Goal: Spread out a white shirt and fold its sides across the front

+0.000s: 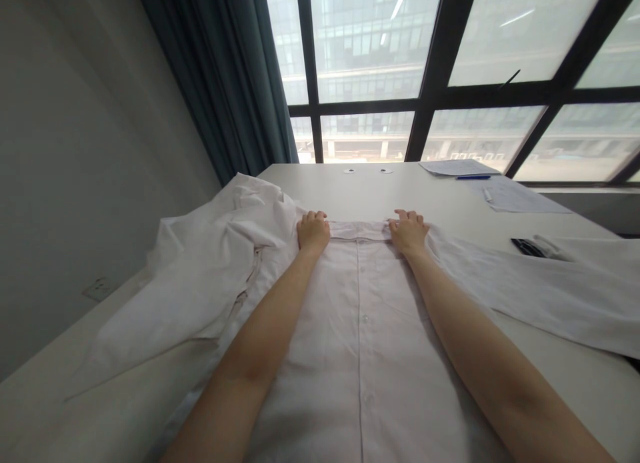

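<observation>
A pale pink button-up shirt (360, 329) lies flat on the white table (370, 189), its button placket running down the middle toward me. My left hand (313, 229) grips the far edge of the shirt at the left, fingers curled over the cloth. My right hand (409, 231) grips the same far edge at the right. Both forearms stretch out over the shirt. The shirt's right sleeve (540, 289) lies spread out to the right.
A crumpled white garment (210, 269) is heaped to the left of the shirt. Papers (500, 189) and a blue pen (473, 177) lie at the back right; a dark object (527, 247) sits near the right edge. Window and curtain (225, 76) stand behind.
</observation>
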Demonstrator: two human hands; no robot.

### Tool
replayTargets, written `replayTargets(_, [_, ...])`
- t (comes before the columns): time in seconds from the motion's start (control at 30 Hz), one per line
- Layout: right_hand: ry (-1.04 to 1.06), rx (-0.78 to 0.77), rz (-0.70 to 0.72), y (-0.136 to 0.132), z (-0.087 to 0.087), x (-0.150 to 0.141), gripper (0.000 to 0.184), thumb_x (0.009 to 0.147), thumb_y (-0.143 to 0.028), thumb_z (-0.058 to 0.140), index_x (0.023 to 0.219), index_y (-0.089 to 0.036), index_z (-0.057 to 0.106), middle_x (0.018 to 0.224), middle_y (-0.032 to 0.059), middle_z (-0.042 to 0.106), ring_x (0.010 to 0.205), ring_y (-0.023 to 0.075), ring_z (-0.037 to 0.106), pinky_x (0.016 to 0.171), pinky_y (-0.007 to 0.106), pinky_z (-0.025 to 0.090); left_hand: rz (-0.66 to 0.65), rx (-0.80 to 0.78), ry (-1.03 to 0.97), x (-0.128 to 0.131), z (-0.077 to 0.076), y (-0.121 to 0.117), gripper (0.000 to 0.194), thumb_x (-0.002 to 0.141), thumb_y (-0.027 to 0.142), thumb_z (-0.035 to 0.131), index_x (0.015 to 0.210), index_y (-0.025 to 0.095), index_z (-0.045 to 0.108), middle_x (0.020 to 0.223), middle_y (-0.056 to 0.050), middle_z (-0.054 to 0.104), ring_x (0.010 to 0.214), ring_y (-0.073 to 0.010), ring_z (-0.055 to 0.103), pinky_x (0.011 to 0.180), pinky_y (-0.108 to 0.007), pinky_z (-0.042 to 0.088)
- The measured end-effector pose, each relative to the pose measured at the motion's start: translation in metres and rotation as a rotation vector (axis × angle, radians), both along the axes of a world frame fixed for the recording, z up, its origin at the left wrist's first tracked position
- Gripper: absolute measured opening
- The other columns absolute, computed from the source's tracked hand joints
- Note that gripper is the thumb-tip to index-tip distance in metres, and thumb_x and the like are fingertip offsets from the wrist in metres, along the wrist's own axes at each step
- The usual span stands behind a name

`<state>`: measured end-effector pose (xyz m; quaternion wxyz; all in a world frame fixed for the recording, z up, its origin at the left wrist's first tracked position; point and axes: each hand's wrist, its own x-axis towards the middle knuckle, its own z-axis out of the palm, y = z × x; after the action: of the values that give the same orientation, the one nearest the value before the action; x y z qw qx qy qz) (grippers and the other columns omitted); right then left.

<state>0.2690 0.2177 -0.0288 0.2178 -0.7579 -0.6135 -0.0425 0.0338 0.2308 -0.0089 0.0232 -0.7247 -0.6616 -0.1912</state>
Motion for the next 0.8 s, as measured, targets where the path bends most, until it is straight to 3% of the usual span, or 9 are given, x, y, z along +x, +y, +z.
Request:
replayTargets(0.13, [0.043,0.009,-0.012,0.002,0.0,0.001,0.044,0.094,-0.04,0.039,0.129,-0.019,0.055,0.116,0.0159,0.067,0.114,0.0344,0.051,0.094,0.054,0.033,0.037,0.038,-0.044,-0.004,-0.001,0.002,0.03,0.092,0.037,0.051,0.114,0.021,0.064,0.11,-0.011,0.069,0.115,-0.0303,0.054,0.101,-0.045,0.035])
replayTargets(0.27, [0.076,0.008,0.022,0.005,-0.003,0.003,0.043,0.09,-0.04,0.049,0.128,-0.022,0.057,0.105,0.013,0.072,0.109,0.0338,0.056,0.093,0.052,0.033,-0.021,0.025,-0.09,-0.003,-0.004,0.006,0.033,0.086,0.038,0.061,0.116,0.026,0.066,0.102,-0.006,0.073,0.109,-0.0285,0.059,0.1,-0.045,0.035])
replayTargets(0.4, [0.099,0.008,0.036,0.007,-0.005,0.005,0.043,0.087,-0.035,0.051,0.128,-0.023,0.057,0.103,0.0118,0.073,0.107,0.0322,0.059,0.091,0.05,0.035,-0.076,0.003,-0.135,-0.002,-0.008,0.011,0.034,0.086,0.025,0.061,0.119,0.031,0.064,0.101,0.0,0.073,0.102,-0.0222,0.064,0.104,-0.043,0.033])
replayTargets(0.53, [0.102,-0.001,0.024,0.007,-0.005,0.004,0.042,0.086,-0.031,0.05,0.127,-0.024,0.058,0.103,0.0109,0.072,0.105,0.0315,0.06,0.09,0.051,0.037,-0.109,-0.002,-0.14,-0.004,-0.009,0.013,0.039,0.086,0.01,0.052,0.117,0.028,0.066,0.101,-0.002,0.072,0.1,-0.0198,0.065,0.1,-0.037,0.04])
replayTargets(0.63, [0.076,0.024,0.023,0.003,-0.001,0.0,0.041,0.087,-0.025,0.047,0.126,-0.021,0.059,0.113,0.0156,0.068,0.108,0.0339,0.058,0.09,0.053,0.038,-0.118,0.028,-0.11,-0.003,-0.005,0.01,0.04,0.085,0.009,0.051,0.119,0.023,0.066,0.114,-0.009,0.066,0.111,-0.0248,0.06,0.102,-0.04,0.039])
replayTargets(0.7, [0.044,0.065,0.069,0.001,0.003,-0.006,0.043,0.088,-0.019,0.044,0.128,-0.018,0.059,0.124,0.0184,0.062,0.116,0.0346,0.053,0.095,0.054,0.036,-0.146,0.06,-0.078,0.003,0.0,0.005,0.042,0.086,0.008,0.048,0.124,0.02,0.063,0.13,-0.014,0.057,0.124,-0.0276,0.051,0.109,-0.044,0.033])
replayTargets(0.8, [-0.006,0.082,0.238,0.0,0.005,-0.017,0.045,0.09,-0.011,0.039,0.13,-0.02,0.058,0.133,0.0137,0.058,0.125,0.0277,0.048,0.103,0.046,0.033,-0.278,0.042,-0.01,0.019,0.004,-0.003,0.044,0.092,0.009,0.04,0.132,0.018,0.055,0.148,-0.012,0.043,0.137,-0.023,0.038,0.116,-0.039,0.023])
